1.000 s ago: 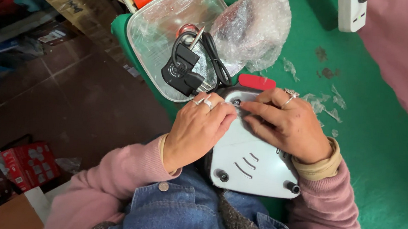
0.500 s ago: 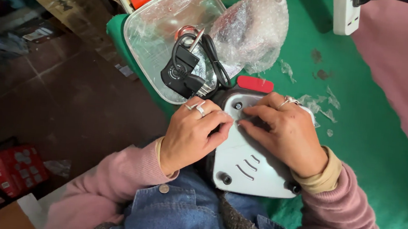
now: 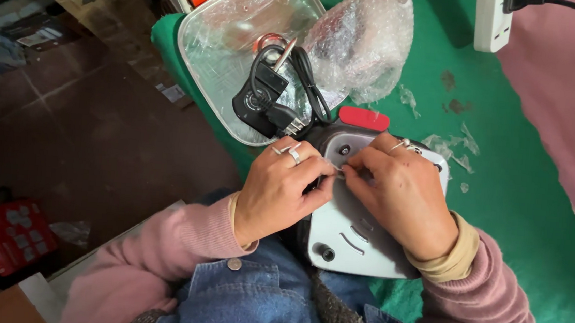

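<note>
Working on the flat grey plastic bottom of a small kitchen machine (image 3: 356, 239), turned upside down at the edge of the green cloth-covered table (image 3: 524, 200). Looks like early or middle work: bottom plate on, dark screw holes showing, nothing taken apart.

Left hand (image 3: 279, 192), 2 silver rings on, fingers curled and pressed together, tips pinching something tiny. Right hand (image 3: 401, 194), fingers bent, tips meeting the left tips over the grey bottom. Cannot tell what the tiny thing is.

Just past the fingertips, a red plastic tab (image 3: 364, 117) on the machine. Further past, a black rubbery power cord with a plug (image 3: 268, 98), coiled on a clear shiny plastic lid (image 3: 219, 33). Beside that, a puffy lump of bubble wrap (image 3: 362, 37). Small clear scraps (image 3: 456, 144) beside the right fingers, thin and crinkly.
</note>
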